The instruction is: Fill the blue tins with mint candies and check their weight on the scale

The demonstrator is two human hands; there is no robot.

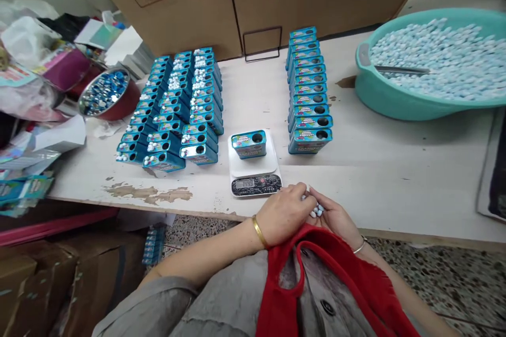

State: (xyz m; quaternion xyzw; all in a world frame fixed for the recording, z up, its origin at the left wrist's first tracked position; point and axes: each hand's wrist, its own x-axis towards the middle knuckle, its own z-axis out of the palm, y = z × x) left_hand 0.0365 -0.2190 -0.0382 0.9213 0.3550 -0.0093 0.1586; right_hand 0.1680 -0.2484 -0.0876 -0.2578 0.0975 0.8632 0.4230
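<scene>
Blue tin [248, 149], lettering blurred | on white scale [253, 169] | right hand [336, 218]: pellets [317, 211]

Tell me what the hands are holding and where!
Small loose white and pale-blue candies, cupped in the right hand; the left hand partly covers them.

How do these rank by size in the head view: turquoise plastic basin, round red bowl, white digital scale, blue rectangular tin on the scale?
1. Turquoise plastic basin
2. White digital scale and round red bowl: too alike to rank
3. Blue rectangular tin
</scene>
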